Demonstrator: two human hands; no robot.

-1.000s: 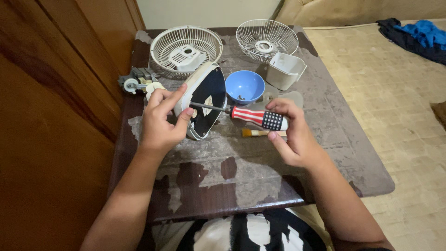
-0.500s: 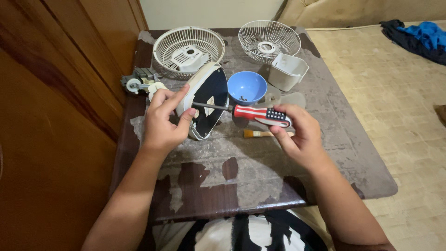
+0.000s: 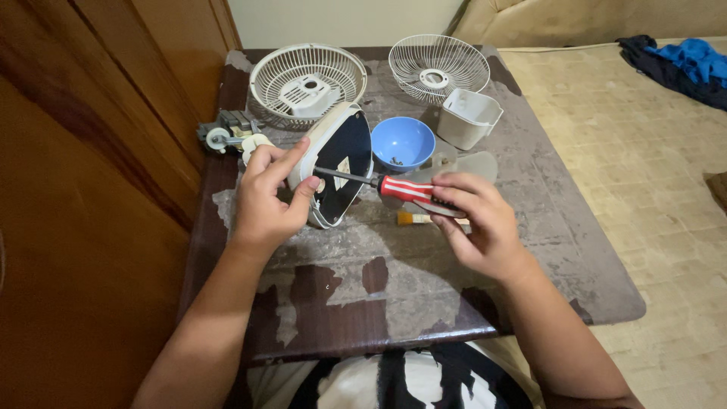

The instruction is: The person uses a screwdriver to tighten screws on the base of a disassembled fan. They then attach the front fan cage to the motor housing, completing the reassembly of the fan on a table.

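We see a worn, peeling dark wooden desk [image 3: 424,295] from above, with both hands at work near its centre. The left hand [image 3: 266,198] grasps the cream-rimmed, dark-faced oval fan base [image 3: 337,163], which stands tilted on its edge, the thumb and forefinger closed over its near left rim. The right hand [image 3: 477,223] is clenched around the red-and-white striped handle of a screwdriver [image 3: 394,185]; the metal shaft runs left and its tip meets the dark face of the fan base. Just beyond the shaft we note a round blue plastic bowl [image 3: 403,142] holding a few small dark parts. A small wooden-handled paintbrush [image 3: 413,218] lies on the desk, partly hidden beneath the right hand. At the far side we find two white wire fan grilles, the left grille [image 3: 308,76] with a white housing at its centre and the right grille [image 3: 439,67] lying flat. A white plastic cover [image 3: 469,116] sits near the right grille, a grey fan blade [image 3: 473,163] lies beside the bowl, and a small motor assembly [image 3: 226,135] rests at the desk's left edge.
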